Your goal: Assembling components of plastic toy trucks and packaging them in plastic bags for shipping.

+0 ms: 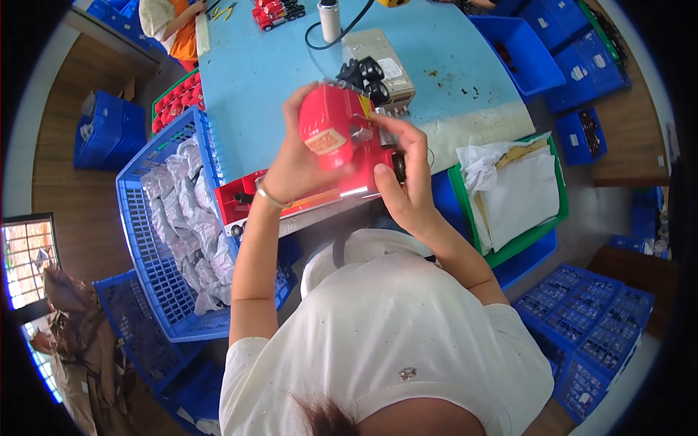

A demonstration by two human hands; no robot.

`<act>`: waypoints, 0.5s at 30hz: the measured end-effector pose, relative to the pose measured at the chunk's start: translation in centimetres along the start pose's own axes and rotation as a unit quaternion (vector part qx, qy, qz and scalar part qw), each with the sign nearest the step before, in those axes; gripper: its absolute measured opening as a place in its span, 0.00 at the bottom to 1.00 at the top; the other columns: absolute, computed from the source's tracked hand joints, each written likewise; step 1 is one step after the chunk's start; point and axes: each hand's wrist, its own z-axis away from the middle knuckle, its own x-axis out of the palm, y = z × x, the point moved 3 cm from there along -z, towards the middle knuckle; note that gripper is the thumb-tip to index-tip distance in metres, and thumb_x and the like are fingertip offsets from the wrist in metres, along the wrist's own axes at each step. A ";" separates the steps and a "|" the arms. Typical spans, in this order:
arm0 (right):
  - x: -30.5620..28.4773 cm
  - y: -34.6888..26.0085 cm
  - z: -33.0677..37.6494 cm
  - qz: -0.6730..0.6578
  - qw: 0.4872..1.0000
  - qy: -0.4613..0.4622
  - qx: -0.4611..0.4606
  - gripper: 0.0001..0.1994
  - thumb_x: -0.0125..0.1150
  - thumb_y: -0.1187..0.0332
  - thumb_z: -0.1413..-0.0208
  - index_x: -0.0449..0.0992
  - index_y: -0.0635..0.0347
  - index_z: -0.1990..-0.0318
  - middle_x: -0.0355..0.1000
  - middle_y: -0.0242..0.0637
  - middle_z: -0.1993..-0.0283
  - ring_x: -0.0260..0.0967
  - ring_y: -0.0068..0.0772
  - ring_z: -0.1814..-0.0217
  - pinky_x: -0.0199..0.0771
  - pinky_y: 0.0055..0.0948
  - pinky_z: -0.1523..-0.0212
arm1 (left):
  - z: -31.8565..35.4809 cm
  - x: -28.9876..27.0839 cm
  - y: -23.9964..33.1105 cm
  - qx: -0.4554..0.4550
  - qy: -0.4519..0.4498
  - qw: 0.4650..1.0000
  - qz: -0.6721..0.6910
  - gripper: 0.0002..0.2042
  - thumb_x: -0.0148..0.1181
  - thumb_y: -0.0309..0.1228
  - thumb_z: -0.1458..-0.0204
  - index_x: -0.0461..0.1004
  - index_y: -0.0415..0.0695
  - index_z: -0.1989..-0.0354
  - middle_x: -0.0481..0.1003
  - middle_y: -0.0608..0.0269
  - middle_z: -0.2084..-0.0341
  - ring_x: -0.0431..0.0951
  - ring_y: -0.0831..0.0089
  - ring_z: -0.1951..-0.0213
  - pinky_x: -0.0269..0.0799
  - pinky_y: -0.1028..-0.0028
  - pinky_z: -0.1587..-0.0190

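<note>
Blue worktable crowded. Left hand grips red toy truck; right hand pinches its wheel end. Slip risk: truck drops, unsupported.

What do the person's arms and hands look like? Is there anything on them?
Both arms are bare below short white sleeves. The left hand has a thin silvery bracelet around its wrist. The right hand wears nothing: no glove, ring or watch shows.

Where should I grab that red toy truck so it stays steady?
Probably grip the red toy truck as the left hand does: around its rounded cab, coming from the left. The right hand steadies the wheel end, so the body between stays free.
</note>
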 end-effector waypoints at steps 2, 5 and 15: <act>-0.6 -0.3 0.5 0.063 0.997 -0.018 -0.035 0.21 0.49 0.66 0.47 0.55 0.63 0.47 0.58 0.48 0.43 0.61 0.34 0.47 0.62 0.28 0.50 | 0.8 -0.7 0.9 -0.038 -0.057 0.988 0.140 0.38 0.70 0.28 0.62 0.51 0.42 0.44 0.67 0.56 0.55 0.70 0.68 0.53 0.69 0.69 0.51; -0.8 -1.5 1.2 0.182 0.975 -0.070 -0.103 0.22 0.53 0.64 0.47 0.56 0.63 0.48 0.58 0.52 0.44 0.61 0.40 0.47 0.61 0.31 0.49 | 1.9 -0.6 0.9 -0.132 -0.025 0.966 0.221 0.32 0.65 0.31 0.57 0.55 0.41 0.45 0.69 0.56 0.57 0.71 0.68 0.55 0.70 0.68 0.52; -8.2 -6.3 -1.6 0.337 0.905 0.006 -0.259 0.15 0.59 0.59 0.50 0.66 0.60 0.64 0.70 0.41 0.61 0.65 0.42 0.60 0.60 0.39 0.54 | 4.9 7.6 -0.6 -0.381 0.014 0.772 0.508 0.18 0.46 0.42 0.43 0.66 0.40 0.53 0.73 0.59 0.65 0.75 0.71 0.64 0.73 0.70 0.60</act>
